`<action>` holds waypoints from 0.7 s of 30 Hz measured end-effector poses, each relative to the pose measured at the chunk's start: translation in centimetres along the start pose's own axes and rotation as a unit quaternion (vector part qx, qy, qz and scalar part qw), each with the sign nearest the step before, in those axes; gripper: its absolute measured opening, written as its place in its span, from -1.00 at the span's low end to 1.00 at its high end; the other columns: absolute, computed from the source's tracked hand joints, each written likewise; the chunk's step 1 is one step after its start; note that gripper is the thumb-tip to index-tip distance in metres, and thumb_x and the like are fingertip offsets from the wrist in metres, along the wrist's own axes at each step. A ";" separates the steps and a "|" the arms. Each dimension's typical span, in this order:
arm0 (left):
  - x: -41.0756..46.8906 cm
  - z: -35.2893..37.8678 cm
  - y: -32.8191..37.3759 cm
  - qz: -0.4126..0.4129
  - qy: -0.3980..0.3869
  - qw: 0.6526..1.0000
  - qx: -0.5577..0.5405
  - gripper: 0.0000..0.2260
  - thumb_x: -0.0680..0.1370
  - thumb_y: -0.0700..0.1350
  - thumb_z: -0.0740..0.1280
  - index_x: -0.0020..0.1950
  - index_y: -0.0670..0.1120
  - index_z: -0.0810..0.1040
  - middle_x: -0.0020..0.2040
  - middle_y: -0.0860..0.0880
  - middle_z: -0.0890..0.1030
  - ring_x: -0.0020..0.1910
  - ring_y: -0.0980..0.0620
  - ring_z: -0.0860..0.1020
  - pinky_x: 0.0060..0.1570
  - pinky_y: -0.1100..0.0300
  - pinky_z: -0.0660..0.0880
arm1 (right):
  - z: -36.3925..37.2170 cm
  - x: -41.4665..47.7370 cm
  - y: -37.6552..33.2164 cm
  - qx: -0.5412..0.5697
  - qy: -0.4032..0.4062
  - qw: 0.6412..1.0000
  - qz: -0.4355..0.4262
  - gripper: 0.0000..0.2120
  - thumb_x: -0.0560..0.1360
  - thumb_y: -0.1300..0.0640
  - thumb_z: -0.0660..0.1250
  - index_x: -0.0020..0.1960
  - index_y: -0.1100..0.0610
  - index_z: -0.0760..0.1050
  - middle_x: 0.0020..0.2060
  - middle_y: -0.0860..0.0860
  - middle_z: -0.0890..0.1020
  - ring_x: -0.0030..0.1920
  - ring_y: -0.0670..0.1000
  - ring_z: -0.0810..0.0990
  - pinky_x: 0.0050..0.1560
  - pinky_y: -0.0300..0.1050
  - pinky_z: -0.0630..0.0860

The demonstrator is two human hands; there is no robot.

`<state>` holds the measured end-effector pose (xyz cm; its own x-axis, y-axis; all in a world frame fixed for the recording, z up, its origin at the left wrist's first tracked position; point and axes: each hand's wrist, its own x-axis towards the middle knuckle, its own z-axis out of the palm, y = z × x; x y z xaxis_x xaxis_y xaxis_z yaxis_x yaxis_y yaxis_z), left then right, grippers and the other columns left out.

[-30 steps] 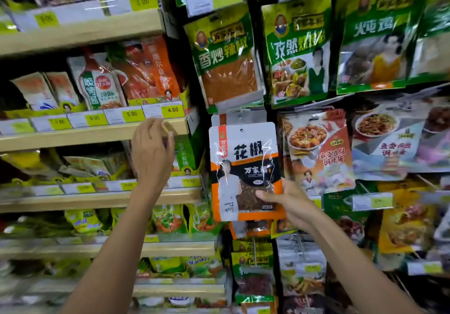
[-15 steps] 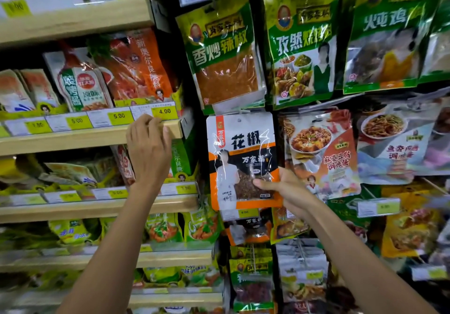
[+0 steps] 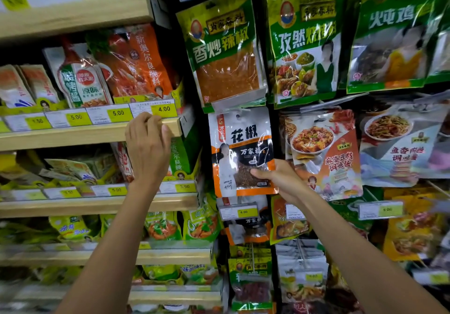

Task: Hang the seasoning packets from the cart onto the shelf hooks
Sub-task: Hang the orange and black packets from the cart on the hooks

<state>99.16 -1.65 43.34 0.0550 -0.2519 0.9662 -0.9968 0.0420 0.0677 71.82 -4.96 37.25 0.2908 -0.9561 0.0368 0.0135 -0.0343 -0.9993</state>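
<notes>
We log the right hand (image 3: 282, 180) pinching the packet (image 3: 239, 153) at its lower right corner, thumb across the front. The packet hangs upright just under the green pouch (image 3: 224, 53). Left hand (image 3: 148, 148) fingers curl over the shelf (image 3: 73, 136) lip.

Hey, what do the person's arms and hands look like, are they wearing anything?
The left forearm and right forearm are bare; no sleeves show. The left hand and right hand wear no gloves, and no watch, bracelet or ring shows.

Wooden shelves (image 3: 73, 138) hold upright sauce pouches (image 3: 82, 77); price tags (image 3: 164, 109) line front edges; green packets (image 3: 226, 53) hang beside.
</notes>
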 end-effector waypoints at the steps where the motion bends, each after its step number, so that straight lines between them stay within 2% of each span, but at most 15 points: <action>1: 0.0 0.0 0.0 0.001 -0.001 1.000 0.000 -0.79 0.63 -0.17 0.17 0.10 -0.28 0.50 0.08 -0.29 0.51 0.13 -0.23 0.42 0.16 -0.07 0.33 | 0.0 0.3 0.0 -0.011 0.002 1.000 -0.002 -0.52 0.43 0.21 0.47 0.30 0.21 0.45 0.23 0.07 0.59 0.30 0.06 0.49 0.43 0.13 0.30; 4: 0.0 -0.1 0.1 0.000 -0.006 1.000 0.001 -0.79 0.63 -0.16 0.16 0.09 -0.28 0.50 0.08 -0.29 0.50 0.13 -0.23 0.42 0.17 -0.06 0.32 | 0.3 1.0 0.1 -0.042 0.019 0.999 -0.016 -0.53 0.47 0.19 0.44 0.33 0.19 0.44 0.24 0.06 0.58 0.32 0.07 0.48 0.40 0.07 0.34; 8: 0.1 -0.7 0.3 -0.006 -0.028 1.000 -0.002 -0.77 0.63 -0.16 0.16 0.11 -0.30 0.50 0.10 -0.30 0.50 0.13 -0.27 0.44 0.17 -0.06 0.33 | 0.2 0.3 0.5 -0.075 0.029 0.995 -0.058 -0.46 0.53 0.09 0.37 0.45 0.15 0.31 0.35 0.03 0.48 0.38 0.03 0.41 0.38 0.01 0.36; 11: 0.1 -1.3 0.7 -0.015 -0.042 0.999 -0.023 -0.75 0.62 -0.17 0.17 0.15 -0.32 0.49 0.14 -0.32 0.49 0.16 -0.29 0.44 0.19 -0.08 0.36 | 0.0 -1.4 1.7 -0.187 0.098 0.974 -0.078 -0.63 0.54 0.01 0.34 0.26 0.18 0.44 0.09 0.09 0.61 0.16 0.09 0.56 0.02 -0.17 0.48; 12: 0.1 -1.5 0.8 -0.018 -0.036 0.999 -0.026 -0.75 0.62 -0.18 0.18 0.17 -0.34 0.48 0.15 -0.33 0.49 0.17 -0.29 0.45 0.20 -0.09 0.37 | 0.0 -2.0 2.1 -0.213 0.131 0.963 -0.095 -0.66 0.55 0.03 0.34 0.24 0.20 0.44 0.04 0.08 0.61 0.13 0.10 0.58 -0.02 -0.19 0.47; 15: -0.5 -2.2 1.8 0.007 0.018 0.999 -0.036 -0.77 0.61 -0.24 0.20 0.16 -0.35 0.50 0.13 -0.33 0.53 0.16 -0.25 0.47 0.19 -0.08 0.42 | 0.3 -3.3 2.3 -0.235 0.185 0.941 -0.155 -0.57 0.57 0.12 0.32 0.37 0.24 0.34 0.21 0.09 0.53 0.27 0.09 0.49 0.22 -0.14 0.42; 17: -1.8 -2.1 3.4 0.050 0.028 0.996 -0.068 -0.81 0.59 -0.28 0.22 0.12 -0.35 0.53 0.08 -0.30 0.56 0.12 -0.21 0.49 0.17 0.00 0.43 | 0.6 -3.1 1.8 -0.246 0.195 0.932 -0.184 -0.51 0.57 0.09 0.32 0.42 0.21 0.28 0.33 0.09 0.45 0.35 0.08 0.42 0.32 -0.10 0.37; 19: -3.4 -1.5 5.6 0.056 -0.037 0.989 -0.131 -0.82 0.59 -0.25 0.24 0.10 -0.33 0.54 0.06 -0.27 0.57 0.10 -0.19 0.53 0.16 0.05 0.45 | 0.8 -2.2 1.0 -0.239 0.190 0.932 -0.194 -0.43 0.56 0.04 0.33 0.47 0.17 0.20 0.41 0.07 0.35 0.41 0.05 0.34 0.35 -0.12 0.31; 21: -4.6 -0.5 7.5 -0.022 -0.142 0.968 -0.207 -0.75 0.59 -0.15 0.27 0.19 -0.29 0.49 0.14 -0.21 0.53 0.16 -0.14 0.51 0.18 0.07 0.44 | 1.1 -0.8 0.2 -0.232 0.192 0.934 -0.192 -0.32 0.53 0.00 0.35 0.51 0.16 0.11 0.47 0.07 0.25 0.46 0.04 0.25 0.37 -0.13 0.24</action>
<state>91.44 0.27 39.55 0.0193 -0.5154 0.8567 -0.8820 0.3947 0.2574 72.64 -3.93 37.08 -0.0168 -0.8783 0.4777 -0.3950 -0.4331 -0.8102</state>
